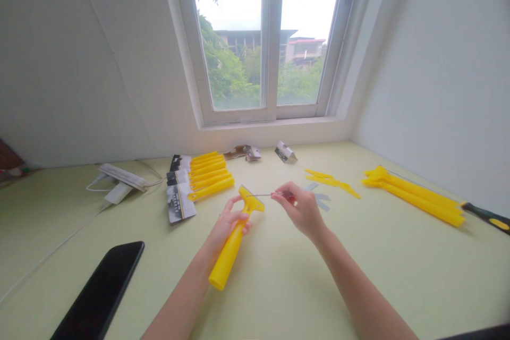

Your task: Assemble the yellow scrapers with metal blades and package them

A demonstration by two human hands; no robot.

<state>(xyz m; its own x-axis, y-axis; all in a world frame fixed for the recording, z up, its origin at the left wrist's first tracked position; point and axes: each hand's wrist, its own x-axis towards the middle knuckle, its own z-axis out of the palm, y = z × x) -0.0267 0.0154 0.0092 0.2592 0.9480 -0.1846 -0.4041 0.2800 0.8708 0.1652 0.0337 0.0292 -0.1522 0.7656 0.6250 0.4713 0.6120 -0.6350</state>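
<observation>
My left hand (231, 220) grips a yellow plastic scraper (230, 251) by its handle, with the wide head pointing up and away from me. My right hand (300, 210) pinches a thin metal-shafted tool with a dark red grip (287, 196), possibly a small screwdriver. Its tip reaches the scraper's head. Just beyond my right hand lie several loose grey metal blades (320, 197) and flat yellow plastic pieces (330, 181). A row of yellow scrapers (210, 176) with printed card packaging (180, 202) lies to the far left of my hands.
More yellow scrapers (414, 196) and a black-and-yellow handled tool (488, 218) lie at the right. Torn packaging (243, 152) sits by the window (263, 37). A black phone (99, 289) lies at the near left, and a white charger with cable (119, 180) at the far left.
</observation>
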